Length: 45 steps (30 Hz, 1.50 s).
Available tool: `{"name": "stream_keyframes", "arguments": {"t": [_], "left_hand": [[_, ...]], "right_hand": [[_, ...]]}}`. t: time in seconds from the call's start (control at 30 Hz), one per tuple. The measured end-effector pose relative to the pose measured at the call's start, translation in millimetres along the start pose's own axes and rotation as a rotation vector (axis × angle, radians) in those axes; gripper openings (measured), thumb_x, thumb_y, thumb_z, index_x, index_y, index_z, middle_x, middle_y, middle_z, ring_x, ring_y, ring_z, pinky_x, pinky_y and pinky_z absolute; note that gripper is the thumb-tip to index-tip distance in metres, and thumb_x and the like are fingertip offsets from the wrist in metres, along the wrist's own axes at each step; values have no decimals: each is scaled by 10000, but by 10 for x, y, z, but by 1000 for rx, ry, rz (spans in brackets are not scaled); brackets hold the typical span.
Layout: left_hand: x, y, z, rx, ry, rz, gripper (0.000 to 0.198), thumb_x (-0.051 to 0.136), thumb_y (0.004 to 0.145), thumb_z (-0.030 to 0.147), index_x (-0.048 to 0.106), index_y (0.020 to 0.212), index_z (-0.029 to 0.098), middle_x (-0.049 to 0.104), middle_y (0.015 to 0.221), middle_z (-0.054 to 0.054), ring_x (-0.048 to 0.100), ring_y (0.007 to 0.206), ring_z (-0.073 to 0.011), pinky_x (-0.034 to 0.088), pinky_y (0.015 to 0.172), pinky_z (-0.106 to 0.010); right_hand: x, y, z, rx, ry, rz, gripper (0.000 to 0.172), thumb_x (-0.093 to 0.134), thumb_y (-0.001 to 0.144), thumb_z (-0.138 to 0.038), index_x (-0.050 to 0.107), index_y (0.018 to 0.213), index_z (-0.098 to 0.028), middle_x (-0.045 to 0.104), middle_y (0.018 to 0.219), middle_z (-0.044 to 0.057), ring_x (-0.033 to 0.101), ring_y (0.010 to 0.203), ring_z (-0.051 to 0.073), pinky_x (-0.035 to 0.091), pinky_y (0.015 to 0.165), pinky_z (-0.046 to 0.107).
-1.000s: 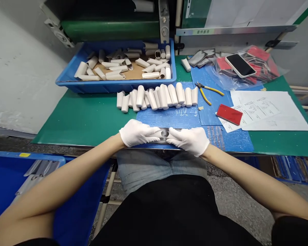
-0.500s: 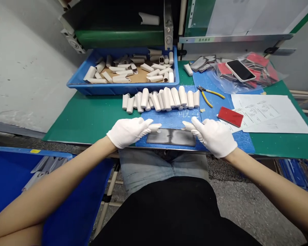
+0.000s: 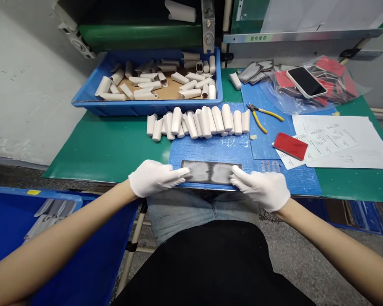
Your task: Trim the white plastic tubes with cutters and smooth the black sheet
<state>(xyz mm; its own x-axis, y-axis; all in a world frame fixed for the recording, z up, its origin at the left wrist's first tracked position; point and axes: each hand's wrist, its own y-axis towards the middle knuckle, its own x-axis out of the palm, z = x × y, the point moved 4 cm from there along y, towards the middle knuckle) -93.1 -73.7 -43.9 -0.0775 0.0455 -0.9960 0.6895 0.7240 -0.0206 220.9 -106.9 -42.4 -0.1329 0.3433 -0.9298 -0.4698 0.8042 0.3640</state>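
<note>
My left hand [image 3: 156, 177], in a white glove, is closed at the left end of a flat dark pad [image 3: 210, 172] with pale dust worn into it, which looks like a sanding pad. At the pad's right end my gloved right hand [image 3: 261, 187] is closed too. Both sets of fingertips are low over the pad. The white plastic sleeve in each hand is almost wholly hidden by the fingers. Just beyond the pad, several white plastic sleeves [image 3: 206, 122] stand packed in a row on a blue sheet [image 3: 207, 148].
Behind the row, a blue bin [image 3: 130, 108] holds many loose sleeves below a green conveyor [image 3: 140, 38]. To the right lie yellow-handled cutters [image 3: 261, 114], a red pad [image 3: 290, 145], papers [image 3: 351, 144] and a phone [image 3: 306, 82] on bagged red pads. Another blue bin [image 3: 6, 229] is at lower left.
Both hands have come down and nearer to me, onto the ends of the pad. The sleeves that stuck out from the fingers are now mostly covered. The view has shifted slightly.
</note>
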Motion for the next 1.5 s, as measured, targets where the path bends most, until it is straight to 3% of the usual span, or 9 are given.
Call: {"name": "stream_keyframes", "arguments": {"t": [0.13, 0.27, 0.5, 0.7, 0.83, 0.93, 1.13, 1.33, 1.5], "left_hand": [[37, 137, 31, 47, 5, -90, 487, 402, 1078, 633, 712, 1412, 459, 710, 743, -45, 458, 567, -167, 214, 577, -323], [59, 184, 36, 57, -8, -92, 490, 418, 1077, 599, 710, 1420, 406, 697, 736, -53, 451, 564, -162, 258, 576, -309], [59, 194, 15, 116, -7, -55, 495, 380, 1088, 600, 694, 1402, 381, 666, 720, -33, 446, 549, -150, 310, 585, -296], [10, 272, 48, 69, -99, -95, 615, 298, 1073, 681, 702, 1382, 334, 669, 758, -45, 444, 580, -152, 368, 609, -309], [-21, 279, 73, 50, -95, -135, 606, 328, 1067, 666, 693, 1410, 324, 710, 816, -77, 474, 605, -163, 371, 620, -317], [-22, 257, 73, 44, -108, -146, 580, 359, 1066, 636, 689, 1411, 307, 716, 809, -79, 492, 621, -165, 380, 619, -314], [8, 240, 85, 138, -39, -72, 593, 259, 1098, 629, 650, 1469, 381, 724, 819, -70, 507, 614, -172, 328, 577, -312], [-1, 192, 97, 103, -24, 24, 612, 224, 1111, 624, 686, 1434, 387, 740, 820, -73, 521, 613, -162, 319, 579, -295], [-33, 257, 153, 111, -7, 29, 536, 310, 1094, 596, 704, 1397, 396, 744, 770, -73, 591, 585, -170, 294, 548, -275]], "right_hand": [[-10, 52, -48, -47, 46, 21, 365, 574, 1068, -594, 802, 1259, -382, 721, 635, -38, 595, 528, 102, 179, 538, 289], [-21, 39, -55, -23, 58, -2, 374, 536, 1088, -591, 809, 1221, -374, 716, 636, -40, 601, 537, 98, 189, 542, 286], [6, 87, -106, 12, 47, -203, 455, 428, 1113, -614, 752, 1319, -369, 768, 723, 1, 640, 605, 138, 177, 556, 302], [43, 199, -173, -2, 39, -267, 469, 405, 1107, -652, 714, 1354, -398, 793, 787, -2, 691, 666, 159, 165, 567, 307], [44, 216, -177, -2, 33, -252, 483, 380, 1112, -655, 706, 1361, -400, 817, 858, 8, 693, 685, 161, 162, 579, 314], [31, 187, -168, -19, 28, -220, 457, 404, 1113, -642, 739, 1315, -406, 797, 785, -9, 681, 648, 148, 186, 569, 309], [36, 157, -145, -45, 41, -151, 430, 455, 1104, -627, 760, 1309, -404, 807, 798, -20, 693, 649, 141, 208, 556, 300], [30, 136, -175, 4, 11, -92, 414, 503, 1090, -590, 803, 1246, -350, 800, 755, -2, 692, 631, 133, 244, 547, 291], [101, 122, -165, 1, 7, -47, 368, 565, 1077, -568, 799, 1268, -358, 803, 759, -9, 705, 624, 135, 294, 552, 266]]}}
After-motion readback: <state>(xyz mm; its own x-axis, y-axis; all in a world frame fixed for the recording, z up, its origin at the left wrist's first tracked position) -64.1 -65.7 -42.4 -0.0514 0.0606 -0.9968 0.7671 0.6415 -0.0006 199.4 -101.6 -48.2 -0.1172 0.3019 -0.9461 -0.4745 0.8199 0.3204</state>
